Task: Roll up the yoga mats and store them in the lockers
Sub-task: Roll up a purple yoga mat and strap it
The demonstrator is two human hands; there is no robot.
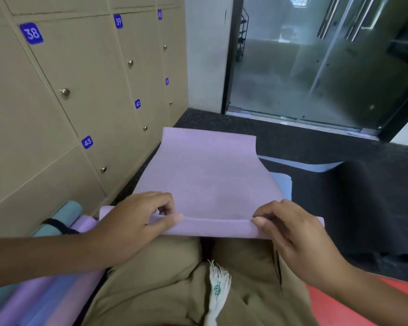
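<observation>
Left hand (137, 220), right hand (290, 229) pinch lilac mat (205, 175); rolled mats (57, 222) beside lockers (57, 118).

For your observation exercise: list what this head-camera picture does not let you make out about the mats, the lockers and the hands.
- Purple mat: its near rim is hidden under the left hand and right hand.
- Blue mat: mostly covered by the purple mat.
- Rolled mats: cut off by the left edge and the left arm.
- Lockers: doors closed, insides unseen.
- Far locker labels: too small to read.
</observation>
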